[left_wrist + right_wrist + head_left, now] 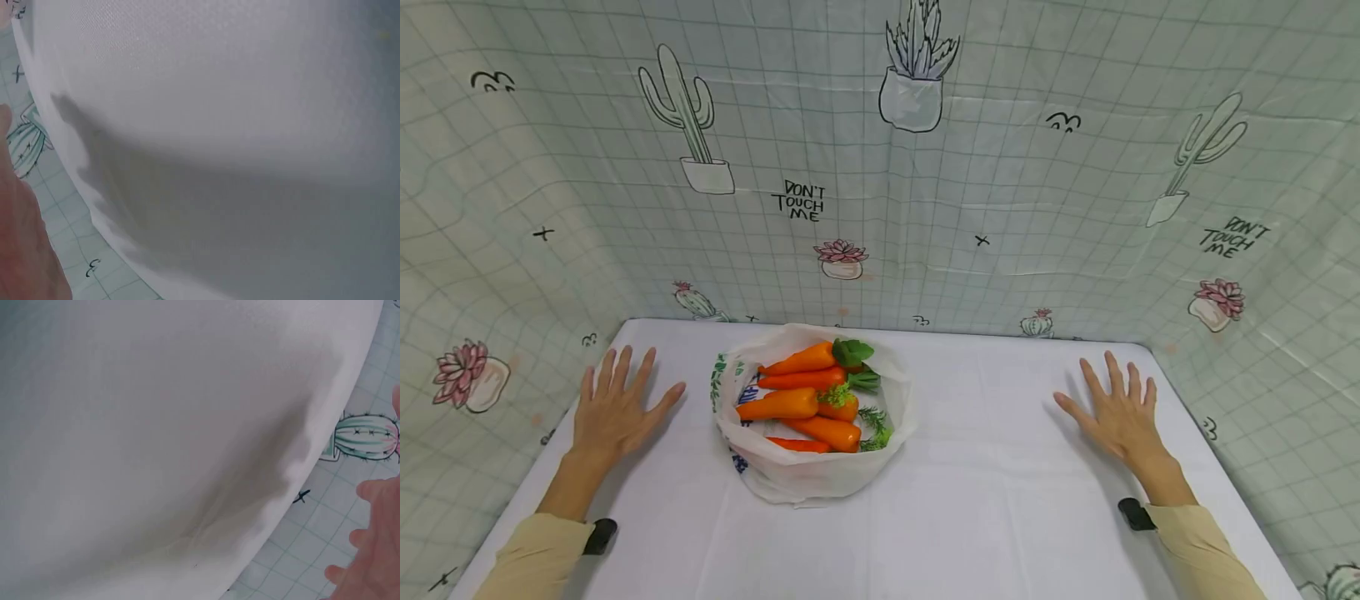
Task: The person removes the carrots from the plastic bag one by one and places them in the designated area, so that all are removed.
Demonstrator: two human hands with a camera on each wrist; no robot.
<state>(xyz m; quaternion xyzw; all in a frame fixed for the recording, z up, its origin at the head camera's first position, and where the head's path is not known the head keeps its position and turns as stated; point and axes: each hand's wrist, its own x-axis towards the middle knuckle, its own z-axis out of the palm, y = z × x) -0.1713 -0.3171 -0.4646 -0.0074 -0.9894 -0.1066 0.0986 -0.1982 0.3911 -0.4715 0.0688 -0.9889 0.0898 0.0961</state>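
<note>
A white plastic bag with green and blue print sits left of the table's middle, its mouth rolled wide. Several orange carrots with short green tops lie inside it. To the bag's left, my left hand has its fingers spread straight and holds nothing. Far to the right, my right hand is spread the same way, also without anything in it. Each wrist view shows part of a hand, the left hand and the right hand, with its shadow on the white surface.
A white-covered table lies under both hands. Hanging cloth with a grid and cactus drawings encloses its back and sides. A black band is on the left wrist, another black band on the right.
</note>
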